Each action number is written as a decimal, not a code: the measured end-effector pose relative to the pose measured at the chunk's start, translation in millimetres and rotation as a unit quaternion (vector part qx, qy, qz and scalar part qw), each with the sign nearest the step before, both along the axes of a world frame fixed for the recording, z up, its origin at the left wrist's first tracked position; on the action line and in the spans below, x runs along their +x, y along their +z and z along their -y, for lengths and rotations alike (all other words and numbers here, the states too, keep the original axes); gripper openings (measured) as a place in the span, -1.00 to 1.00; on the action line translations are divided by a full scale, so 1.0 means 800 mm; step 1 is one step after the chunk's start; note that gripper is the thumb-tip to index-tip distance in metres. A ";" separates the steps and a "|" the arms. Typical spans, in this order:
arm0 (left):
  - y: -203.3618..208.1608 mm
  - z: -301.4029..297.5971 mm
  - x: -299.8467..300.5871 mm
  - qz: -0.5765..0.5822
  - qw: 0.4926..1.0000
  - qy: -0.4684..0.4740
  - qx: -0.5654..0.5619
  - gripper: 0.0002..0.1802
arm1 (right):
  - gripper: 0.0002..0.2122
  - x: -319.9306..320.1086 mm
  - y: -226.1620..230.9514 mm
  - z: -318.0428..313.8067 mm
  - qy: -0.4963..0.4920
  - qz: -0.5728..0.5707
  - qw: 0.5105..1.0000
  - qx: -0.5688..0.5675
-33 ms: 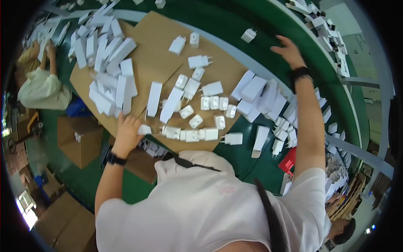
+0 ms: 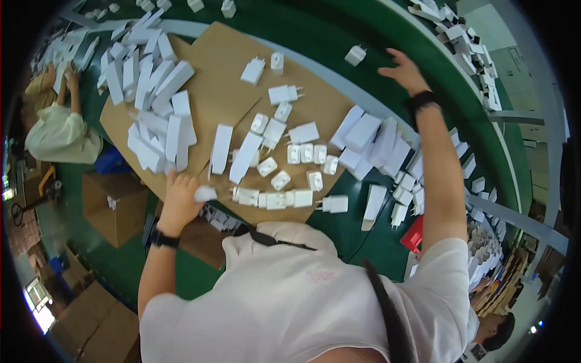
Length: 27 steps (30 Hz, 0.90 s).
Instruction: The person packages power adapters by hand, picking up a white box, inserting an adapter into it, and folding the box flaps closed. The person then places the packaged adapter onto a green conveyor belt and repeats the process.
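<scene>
My right hand [image 2: 403,71] stretches over the green belt at the far side, fingers apart and holding nothing. Just left of its fingertips lies a white plug charger [image 2: 355,55]. At the table's near left edge my left hand [image 2: 183,199] has a small white piece [image 2: 206,193] at its thumb, blurred; its kind is hard to make out. Beyond that hand rises a heap of white boxes [image 2: 175,142]. Several white plug chargers [image 2: 272,130] lie on the brown cardboard [image 2: 227,66] in front of me, with a row of them [image 2: 275,199] along its near edge.
Two long white boxes [image 2: 246,157] lie among the chargers. More white boxes [image 2: 363,134] are piled at right, near a red object [image 2: 413,235]. An open carton [image 2: 115,209] stands low at left. Another person [image 2: 63,130] works at the far left.
My right hand has moved slightly left, closer to the charger on the belt. More white chargers have come into view at the top left. The view has shifted a little.
</scene>
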<state>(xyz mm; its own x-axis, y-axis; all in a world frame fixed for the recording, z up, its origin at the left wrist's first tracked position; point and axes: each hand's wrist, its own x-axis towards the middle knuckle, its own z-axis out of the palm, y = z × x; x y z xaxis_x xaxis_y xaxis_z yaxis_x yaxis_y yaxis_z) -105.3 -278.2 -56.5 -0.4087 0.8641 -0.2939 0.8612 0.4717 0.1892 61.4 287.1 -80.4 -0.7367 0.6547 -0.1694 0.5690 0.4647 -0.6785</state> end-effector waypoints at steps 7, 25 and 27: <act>0.074 -0.042 0.004 0.421 0.722 0.395 0.382 -0.44 | -0.54 -0.019 -0.116 -0.056 -0.009 0.080 0.995 0.062; 0.095 -0.187 0.079 0.732 0.576 0.228 0.283 -0.22 | -0.70 0.144 0.170 0.291 -0.076 -0.260 0.933 -0.237; 0.074 -0.194 0.065 0.575 0.713 0.201 0.348 -0.09 | -0.72 0.175 0.154 0.325 -0.120 -0.280 0.910 -0.280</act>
<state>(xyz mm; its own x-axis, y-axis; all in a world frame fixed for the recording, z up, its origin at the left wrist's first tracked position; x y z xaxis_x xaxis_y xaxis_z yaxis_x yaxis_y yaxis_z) -53.6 -122.7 2.7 -0.4988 0.8453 -0.1917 -0.2301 0.0842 0.9695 201.6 27.5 43.0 -0.6570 0.7350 -0.1677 0.1001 -0.1355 -0.9857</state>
